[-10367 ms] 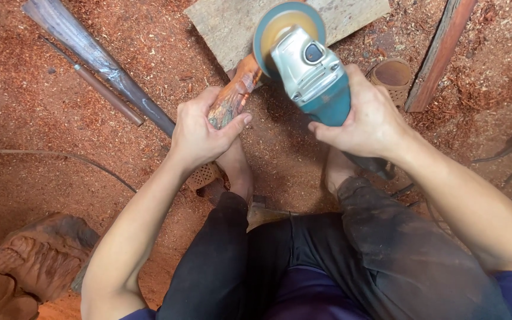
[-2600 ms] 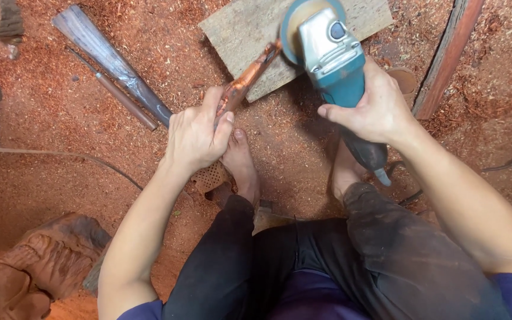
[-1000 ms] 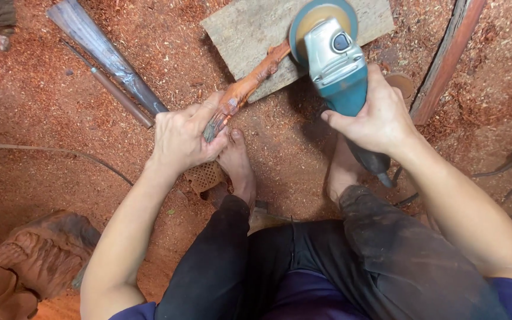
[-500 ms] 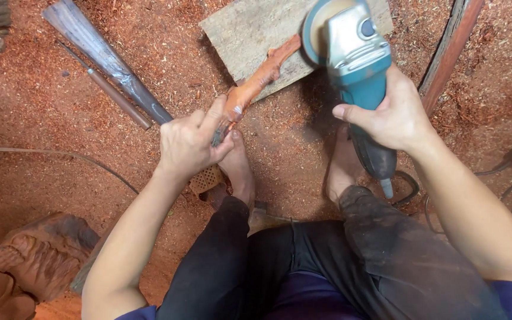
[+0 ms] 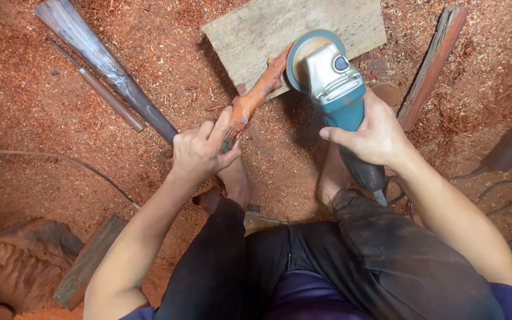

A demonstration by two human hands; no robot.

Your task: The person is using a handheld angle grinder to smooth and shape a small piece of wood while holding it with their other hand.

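My left hand (image 5: 200, 153) clenched on reddish wood piece (image 5: 255, 98), tip resting on board (image 5: 250, 37); my right hand (image 5: 374, 133) grips teal angle grinder (image 5: 334, 83), disc against wood.

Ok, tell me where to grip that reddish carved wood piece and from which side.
Grip the reddish carved wood piece at its near, lower end, from the left, as the left hand does. Its far tip lies on the board against the grinder disc.

Floor (image 5: 42, 118): covered in red sawdust under you.
Far edge: flat grey board (image 5: 256, 29).
Far-left corner: long dark slat (image 5: 108, 65), thin rod (image 5: 102, 89) beside it.
Near-left corner: carved block (image 5: 19, 266).
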